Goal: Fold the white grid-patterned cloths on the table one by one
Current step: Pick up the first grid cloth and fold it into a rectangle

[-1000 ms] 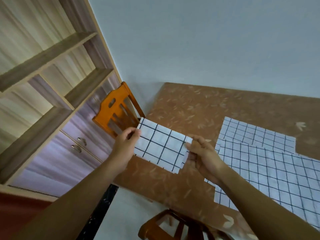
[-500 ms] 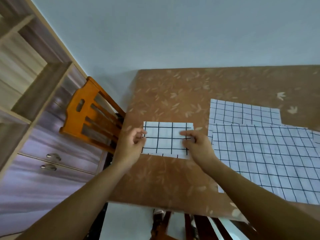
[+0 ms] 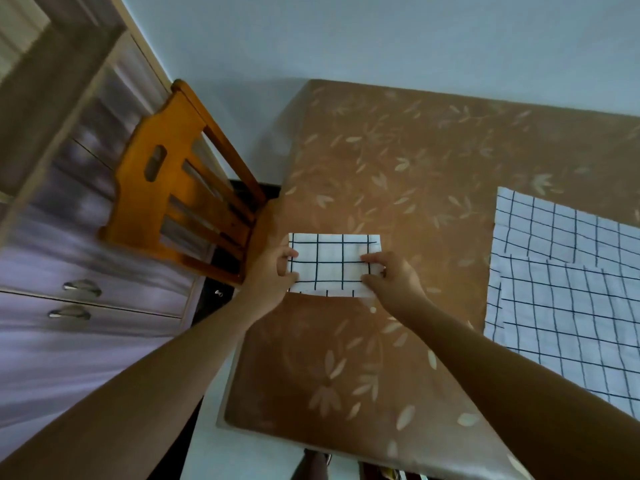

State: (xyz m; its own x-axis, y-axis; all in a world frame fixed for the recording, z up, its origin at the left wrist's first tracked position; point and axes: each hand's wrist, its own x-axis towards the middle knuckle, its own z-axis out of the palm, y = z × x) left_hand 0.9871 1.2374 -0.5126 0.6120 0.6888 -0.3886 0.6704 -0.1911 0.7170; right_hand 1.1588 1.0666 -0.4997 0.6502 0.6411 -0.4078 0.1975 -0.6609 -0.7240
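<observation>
White cloth [image 3: 329, 261], L hand [image 3: 270, 273], R hand [image 3: 393, 279] pinching

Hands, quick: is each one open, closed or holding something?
Left hand: pinching the folded cloth at its left edge.
Right hand: pinching its right edge.

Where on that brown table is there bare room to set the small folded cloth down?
Bare table lies beyond the folded cloth toward the wall, and between it and the near edge. Spread cloths crowd the right side.

An orange chair [image 3: 173, 202] stands beside the pale blue wall [image 3: 346, 36].
</observation>
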